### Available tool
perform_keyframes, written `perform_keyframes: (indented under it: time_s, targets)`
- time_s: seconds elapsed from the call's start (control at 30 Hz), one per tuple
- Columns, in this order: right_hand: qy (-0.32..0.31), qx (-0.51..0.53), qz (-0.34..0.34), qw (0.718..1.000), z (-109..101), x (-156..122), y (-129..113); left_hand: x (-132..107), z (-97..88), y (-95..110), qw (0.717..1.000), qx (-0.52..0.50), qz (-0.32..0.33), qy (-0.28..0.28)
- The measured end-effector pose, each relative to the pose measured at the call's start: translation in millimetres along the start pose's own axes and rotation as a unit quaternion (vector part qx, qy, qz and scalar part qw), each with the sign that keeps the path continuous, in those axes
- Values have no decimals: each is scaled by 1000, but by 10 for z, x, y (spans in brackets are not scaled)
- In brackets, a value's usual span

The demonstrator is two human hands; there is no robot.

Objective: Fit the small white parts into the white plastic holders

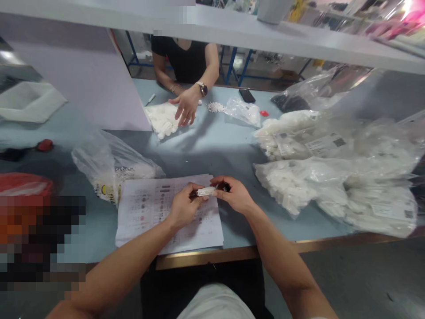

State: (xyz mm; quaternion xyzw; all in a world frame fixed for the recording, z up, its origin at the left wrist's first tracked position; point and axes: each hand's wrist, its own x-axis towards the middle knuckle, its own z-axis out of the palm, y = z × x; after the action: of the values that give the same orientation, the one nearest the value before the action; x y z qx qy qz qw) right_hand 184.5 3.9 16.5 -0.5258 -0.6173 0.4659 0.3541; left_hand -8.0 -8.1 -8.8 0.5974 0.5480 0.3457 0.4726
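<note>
Closed tight: left-hand fingers [190, 191] on a small white plastic part [205, 191], right-hand fingers [221, 180] on a dark thing [225, 188], too hidden to name. Part held at 12 o'clock, over printed papers [206, 232]. Full see-through bags [332, 177] lying at 3 o'clock. Bench edge [212, 254] close at 6 o'clock; open bench [206, 150] farther out, before a co-worker's hand [187, 105] beside a white pile [162, 119].

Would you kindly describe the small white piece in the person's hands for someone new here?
On the bench, find the sheets nearest the person. Above them, the left hand and right hand hold a small white piece, single, unlike the bagged white heaps.
</note>
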Motion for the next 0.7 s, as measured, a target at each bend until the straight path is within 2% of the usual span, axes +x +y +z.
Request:
perform_keyframes:
  time_s: [0.13,0.27,0.7]
  targets:
    - [67,-6,4,998,-160,1,68,29,7,2,994,-104,-35,-12]
    - [125,-23,0,992,-254,7,118,31,-23,68,993,-113,-42,-7]
    - [136,-61,-11,989,-246,4,89,34,-14,48,990,-133,-38,-3]
